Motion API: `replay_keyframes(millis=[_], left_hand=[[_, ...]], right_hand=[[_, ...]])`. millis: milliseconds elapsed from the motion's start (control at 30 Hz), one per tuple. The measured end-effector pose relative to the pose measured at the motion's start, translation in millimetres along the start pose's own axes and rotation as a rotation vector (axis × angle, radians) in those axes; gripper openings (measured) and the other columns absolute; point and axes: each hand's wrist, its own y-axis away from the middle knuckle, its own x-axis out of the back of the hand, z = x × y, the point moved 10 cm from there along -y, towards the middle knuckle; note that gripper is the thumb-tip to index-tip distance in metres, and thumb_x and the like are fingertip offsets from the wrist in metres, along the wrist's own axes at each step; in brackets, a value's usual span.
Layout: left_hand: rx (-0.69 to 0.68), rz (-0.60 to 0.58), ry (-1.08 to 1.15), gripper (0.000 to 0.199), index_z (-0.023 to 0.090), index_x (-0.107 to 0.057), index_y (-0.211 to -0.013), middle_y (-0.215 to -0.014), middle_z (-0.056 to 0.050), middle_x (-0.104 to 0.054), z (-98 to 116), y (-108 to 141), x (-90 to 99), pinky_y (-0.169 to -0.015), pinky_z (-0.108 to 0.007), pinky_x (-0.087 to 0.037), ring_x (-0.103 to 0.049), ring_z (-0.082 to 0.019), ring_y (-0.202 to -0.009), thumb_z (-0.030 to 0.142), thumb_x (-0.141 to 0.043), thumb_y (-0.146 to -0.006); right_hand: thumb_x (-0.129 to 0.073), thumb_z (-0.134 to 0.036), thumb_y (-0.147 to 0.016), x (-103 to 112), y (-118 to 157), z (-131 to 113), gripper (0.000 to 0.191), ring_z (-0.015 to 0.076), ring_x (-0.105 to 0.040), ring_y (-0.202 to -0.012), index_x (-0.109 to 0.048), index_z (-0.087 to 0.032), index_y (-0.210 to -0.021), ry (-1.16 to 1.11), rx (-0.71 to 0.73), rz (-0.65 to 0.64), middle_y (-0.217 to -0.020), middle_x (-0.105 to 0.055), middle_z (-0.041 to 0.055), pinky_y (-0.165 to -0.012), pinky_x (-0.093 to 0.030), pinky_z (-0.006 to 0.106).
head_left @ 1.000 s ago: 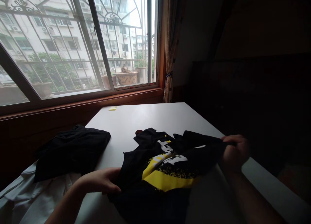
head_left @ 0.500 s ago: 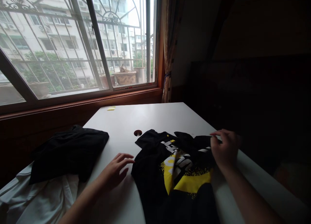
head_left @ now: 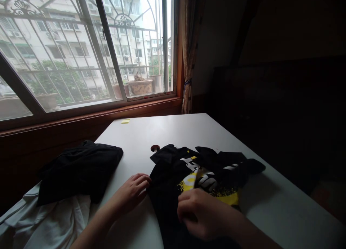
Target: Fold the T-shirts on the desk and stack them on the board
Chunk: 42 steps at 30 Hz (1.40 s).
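Observation:
A black shirt [head_left: 167, 173] with a yellow and white print lies unevenly on the white table [head_left: 173, 128]. At the shirt's left edge is my left hand [head_left: 137, 187], its fingers bent and close together, touching the fabric; whether they pinch it is hidden. My right hand [head_left: 198, 213] is over the lower middle of the shirt, in front of the yellow print, with its fingers curled inward. What those fingers hold, if anything, cannot be made out.
Black folded cloth [head_left: 81, 169] rests on white fabric [head_left: 59, 220] at the table's left side. A round hole [head_left: 155, 148] is beyond the shirt. A yellow sticky note [head_left: 125, 121] lies near the far edge, below the window.
My right hand has left the shirt's right side and moved left and nearer over its middle. The sleeve at the right now lies spread out. My left hand's fingers have drawn closer together.

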Motion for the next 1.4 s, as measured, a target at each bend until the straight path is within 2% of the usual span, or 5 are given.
replay_keyframes(millis=[233, 467, 833, 1167, 1400], left_hand=[[0.1, 0.095, 0.08, 0.02, 0.027, -0.059, -0.115, -0.118, -0.005, -0.067, -39, 15, 15.1, -0.095, -0.036, -0.054, -0.063, -0.021, -0.109, 0.022, -0.043, -0.104], [0.245, 0.454, 0.087, 0.013, 0.025, -0.055, -0.107, -0.128, -0.008, -0.063, -79, 37, 48.4, -0.092, -0.038, -0.055, -0.065, -0.023, -0.111, 0.024, -0.045, -0.099], [0.355, 0.87, 0.034, 0.01, 0.024, -0.051, -0.099, -0.116, -0.008, -0.064, -90, 70, 91.4, -0.093, -0.041, -0.05, -0.062, -0.026, -0.107, 0.034, -0.05, -0.097], [0.191, 0.366, 0.296, 0.011, 0.025, -0.051, -0.112, -0.117, -0.007, -0.065, -66, 34, 35.0, -0.085, -0.031, -0.055, -0.067, -0.018, -0.097, 0.026, -0.049, -0.101], [0.143, 0.245, 0.244, 0.072, 0.025, -0.04, -0.148, -0.143, -0.015, -0.052, -73, 32, 18.4, -0.105, -0.044, -0.05, -0.057, -0.03, -0.126, 0.017, -0.066, -0.082]], right_hand=[[-0.075, -0.027, -0.08, -59, -7, -31, 0.013, 0.0141, -0.057, -0.076, -0.063, -0.024, -0.084, 0.124, 0.189, -0.235, -0.081, -0.063, -0.0043, -0.065, -0.041, 0.024], [-0.076, -0.045, -0.08, -33, -12, -12, 0.031, 0.026, -0.056, -0.108, -0.064, -0.023, -0.098, 0.28, -0.06, -0.058, -0.112, -0.065, 0.0043, -0.097, -0.045, 0.038], [-0.059, -0.016, -0.088, 8, 1, 78, 0.037, 0.035, -0.025, -0.151, -0.069, -0.021, -0.123, 0.659, -0.366, 0.229, -0.157, -0.046, 0.0087, -0.122, -0.019, 0.057], [-0.054, 0.002, -0.07, 25, 2, 79, 0.049, 0.0308, -0.043, -0.141, -0.074, -0.021, -0.108, 0.61, -0.321, 0.397, -0.139, -0.063, 0.0067, -0.119, -0.035, 0.049], [-0.046, -0.005, -0.085, 62, 29, 92, 0.037, 0.0251, -0.067, -0.105, -0.065, -0.022, -0.111, 0.327, -0.345, 0.743, -0.108, -0.072, 0.0077, -0.094, -0.055, 0.041]])
